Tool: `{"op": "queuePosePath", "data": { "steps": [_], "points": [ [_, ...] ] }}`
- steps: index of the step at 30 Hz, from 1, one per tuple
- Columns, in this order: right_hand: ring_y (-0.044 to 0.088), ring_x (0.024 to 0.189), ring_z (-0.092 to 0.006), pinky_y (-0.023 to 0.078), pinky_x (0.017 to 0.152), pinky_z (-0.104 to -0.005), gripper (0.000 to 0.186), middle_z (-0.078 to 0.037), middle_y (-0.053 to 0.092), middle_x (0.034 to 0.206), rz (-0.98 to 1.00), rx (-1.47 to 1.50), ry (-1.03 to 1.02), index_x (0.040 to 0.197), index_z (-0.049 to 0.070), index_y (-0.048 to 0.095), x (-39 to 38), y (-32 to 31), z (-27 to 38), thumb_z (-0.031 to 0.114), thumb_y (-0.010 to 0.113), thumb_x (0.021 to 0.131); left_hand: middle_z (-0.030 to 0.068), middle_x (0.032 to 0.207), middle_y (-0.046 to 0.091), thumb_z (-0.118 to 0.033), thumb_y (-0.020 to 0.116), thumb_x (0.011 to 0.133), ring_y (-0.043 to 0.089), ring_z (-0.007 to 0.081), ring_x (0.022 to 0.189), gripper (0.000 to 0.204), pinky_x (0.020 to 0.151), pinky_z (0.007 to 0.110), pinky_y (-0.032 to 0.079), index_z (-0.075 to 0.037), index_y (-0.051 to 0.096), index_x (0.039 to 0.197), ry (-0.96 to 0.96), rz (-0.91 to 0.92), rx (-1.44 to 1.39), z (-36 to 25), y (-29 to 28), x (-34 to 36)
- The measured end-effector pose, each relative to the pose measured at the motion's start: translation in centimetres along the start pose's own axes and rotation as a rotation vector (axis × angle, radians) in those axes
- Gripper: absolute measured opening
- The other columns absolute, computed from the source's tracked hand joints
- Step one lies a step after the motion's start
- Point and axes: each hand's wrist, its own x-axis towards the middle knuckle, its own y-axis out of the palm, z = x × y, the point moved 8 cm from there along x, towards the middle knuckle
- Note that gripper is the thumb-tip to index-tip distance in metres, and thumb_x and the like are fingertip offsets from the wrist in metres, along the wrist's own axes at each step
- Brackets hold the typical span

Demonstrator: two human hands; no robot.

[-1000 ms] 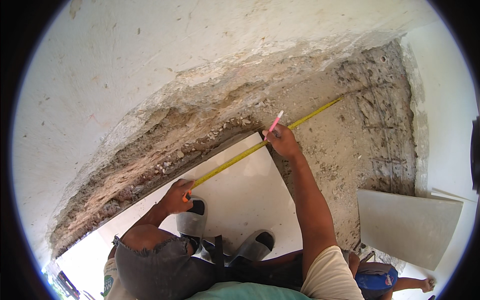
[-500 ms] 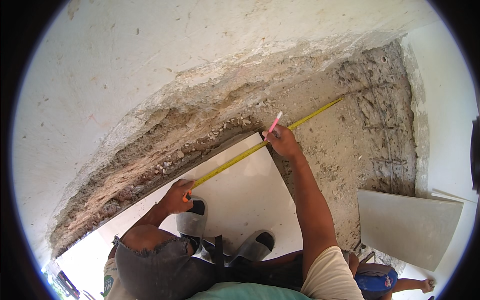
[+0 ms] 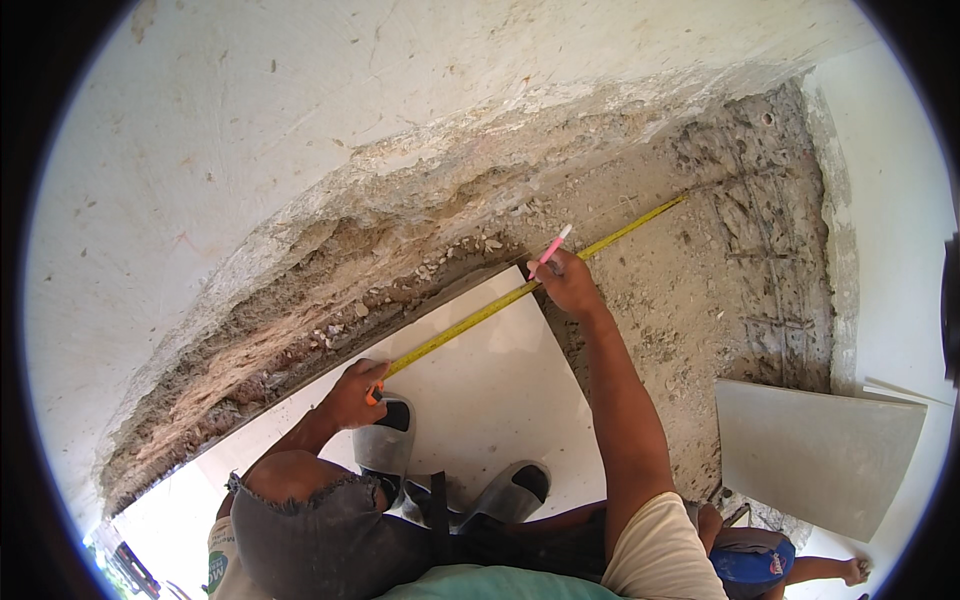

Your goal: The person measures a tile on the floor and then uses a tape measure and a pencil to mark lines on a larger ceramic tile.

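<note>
My left hand [image 3: 352, 394] is closed round the orange case of a tape measure [image 3: 374, 393]. From it the yellow blade [image 3: 460, 328] runs up and to the right, across a white floor tile [image 3: 500, 380] and on over rough ground to the broken wall base. At the tile's far right corner my right hand [image 3: 568, 283] pinches a pink marker pen [image 3: 551, 250], its white end pointing up and away. That hand rests beside the blade at the tile's edge. The pen's lower tip is close to the tile edge; whether it touches cannot be made out.
A chipped, hollowed wall base [image 3: 300, 270] curves along the far side. Rubble and bare ground [image 3: 640, 300] lie right of the tile. A loose grey tile [image 3: 815, 455] leans at the right. Another person's hand [image 3: 856, 571] shows at lower right. My grey sandals [image 3: 385, 440] stand on the tile.
The pink pen has tilted slightly to the right in my right hand. My left hand and the stretched tape stay in place.
</note>
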Motion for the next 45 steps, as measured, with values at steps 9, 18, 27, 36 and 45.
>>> {"op": "queuePosePath", "data": {
  "steps": [9,18,27,36,45],
  "points": [
    [0.065,0.073,-0.0247,0.050,0.069,-0.0360,0.027,-0.015,0.068,0.079,0.047,-0.021,0.062,0.090,-0.002,0.064,0.1,0.1,-0.9,0.024,0.067,0.087,0.0190,0.119,0.051,-0.014,0.069,0.068,0.053,0.0329,0.111,0.075,0.095,0.035,0.045,0.003,0.045,0.137,0.015,-0.004,0.001,0.0,0.1,0.2],
    [0.065,0.073,-0.0208,0.050,0.069,-0.0339,0.027,-0.013,0.069,0.080,-0.033,0.072,0.005,0.091,-0.003,0.065,0.2,-0.3,-1.4,0.023,0.068,0.087,0.0190,0.121,0.051,-0.014,0.069,0.068,0.054,0.0328,0.111,0.075,0.096,0.035,0.044,0.003,0.046,0.137,-0.007,0.005,-0.023,0.1,0.3,0.1],
    [0.058,0.070,-0.0088,0.047,0.064,-0.0258,0.021,-0.004,0.065,0.075,-0.312,0.366,-0.069,0.089,-0.003,0.065,0.8,-3.7,2.4,0.018,0.065,0.091,0.0182,0.116,0.054,-0.012,0.070,0.068,0.054,0.0319,0.107,0.074,0.093,0.035,0.045,0.001,0.047,0.136,-0.018,-0.012,-0.048,0.5,-0.8,-0.2],
    [0.059,0.073,-0.0140,0.048,0.067,-0.0303,0.025,-0.007,0.065,0.076,-0.764,0.340,0.059,0.090,-0.002,0.068,-5.7,-10.8,6.6,0.023,0.067,0.089,0.0168,0.111,0.055,-0.001,0.073,0.064,0.059,0.0280,0.097,0.068,0.085,0.036,0.050,0.005,0.052,0.128,0.129,-0.031,-0.001,-2.5,-6.8,-4.2],
    [0.055,0.067,-0.0087,0.045,0.061,-0.0264,0.021,-0.001,0.061,0.073,-0.852,0.549,0.344,0.088,0.001,0.065,-24.2,-8.9,18.0,0.022,0.067,0.091,0.0162,0.108,0.057,-0.003,0.072,0.064,0.060,0.0283,0.097,0.061,0.086,0.039,0.049,0.007,0.055,0.122,-0.085,0.056,0.077,-12.8,-19.7,-15.8]
  ]
}}
